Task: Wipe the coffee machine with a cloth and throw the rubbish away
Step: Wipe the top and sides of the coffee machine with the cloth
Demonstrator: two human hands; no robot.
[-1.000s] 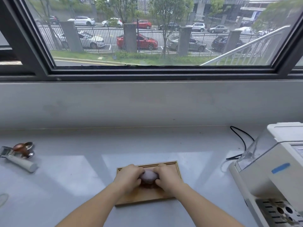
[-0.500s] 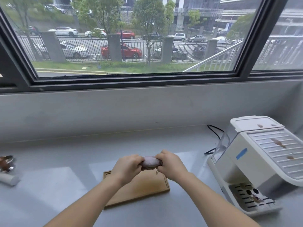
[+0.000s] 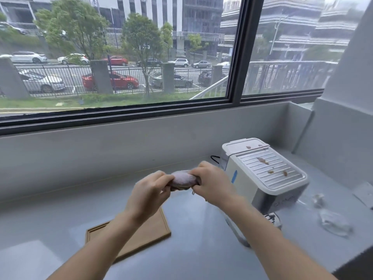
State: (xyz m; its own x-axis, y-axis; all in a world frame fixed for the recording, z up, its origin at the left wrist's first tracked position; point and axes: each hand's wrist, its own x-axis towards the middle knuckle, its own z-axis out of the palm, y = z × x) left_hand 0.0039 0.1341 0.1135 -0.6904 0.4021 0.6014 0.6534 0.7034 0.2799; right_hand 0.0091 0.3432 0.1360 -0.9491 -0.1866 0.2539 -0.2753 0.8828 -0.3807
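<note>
A bunched greyish-purple cloth (image 3: 182,178) is held in the air above the counter between both hands. My left hand (image 3: 150,190) grips its left end and my right hand (image 3: 214,182) grips its right end. The white coffee machine (image 3: 250,178) stands just right of my right hand, with a ribbed top plate (image 3: 280,174) carrying several small brown bits of dirt (image 3: 262,160). A blue tape mark (image 3: 234,176) is on its side. Crumpled clear plastic rubbish (image 3: 335,222) and a small white scrap (image 3: 318,200) lie on the counter to the machine's right.
A wooden tray (image 3: 153,229) lies on the grey counter (image 3: 191,249) below my left forearm. A black cable (image 3: 215,158) runs behind the machine. A grey wall ledge and a large window stand behind; a wall corner closes the right side.
Both hands have lifted the cloth off the wooden tray and carried it up and right toward the coffee machine. My view has swung right, and the machine's top and the rubbish have come into sight.
</note>
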